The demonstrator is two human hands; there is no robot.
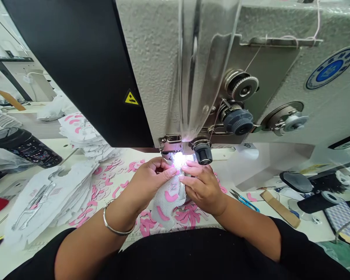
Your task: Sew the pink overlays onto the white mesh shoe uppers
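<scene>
A large sewing machine fills the upper middle of the view, its lamp glaring over the needle area. Just below the lamp, my left hand pinches the upper left edge of a white mesh fabric piece that bears curved pink patches. On the right edge of the same piece, my right hand rests with its fingers bent and pressed on the fabric. Pink cut-outs lie scattered under and around the fabric. Glare hides the needle and the fabric's top end.
Stacked white pieces with a metal tool on top lie at the left, near a black patterned bottle. Blue-handled scissors, a brown strip and a black thread spool are at the right.
</scene>
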